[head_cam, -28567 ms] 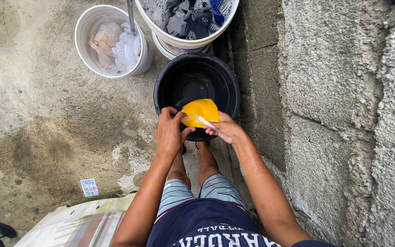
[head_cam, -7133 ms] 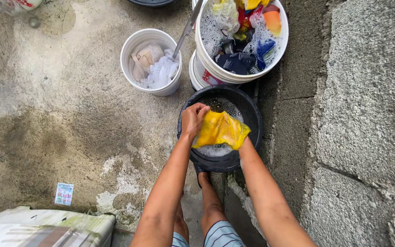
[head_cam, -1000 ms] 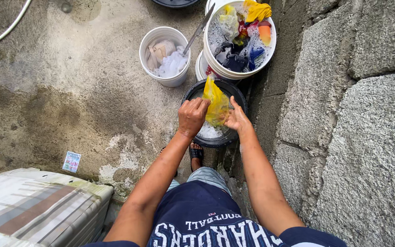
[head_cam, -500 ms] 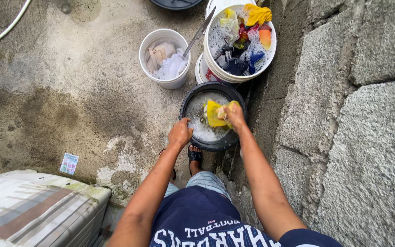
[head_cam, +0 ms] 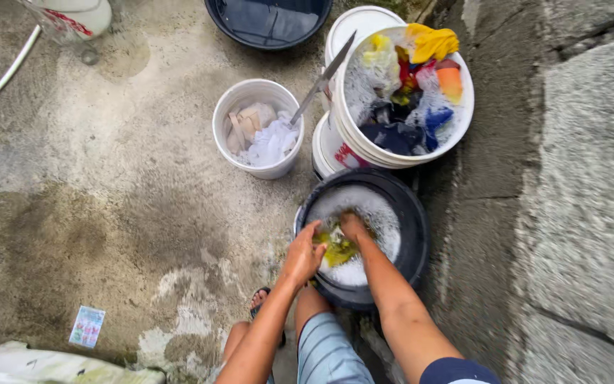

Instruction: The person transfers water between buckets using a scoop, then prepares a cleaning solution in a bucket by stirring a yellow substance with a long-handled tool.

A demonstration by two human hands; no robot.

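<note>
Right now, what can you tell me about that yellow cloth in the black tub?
The yellow cloth is wet, crumpled and mostly sunk in white suds, so only a small greenish-yellow patch shows. It lies in the round black basin on the concrete floor. The left hand grips its near edge and the right hand presses on its far side. Its full shape cannot be told.

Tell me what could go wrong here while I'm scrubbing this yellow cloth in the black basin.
The black basin is foamy close to its rim, so hard scrubbing by the left hand and right hand on the yellow cloth may slop suds out. The concrete floor looks damp and could get slippery underfoot. The heaped white bucket sits right behind the basin; a knock might tip laundry out.
</note>
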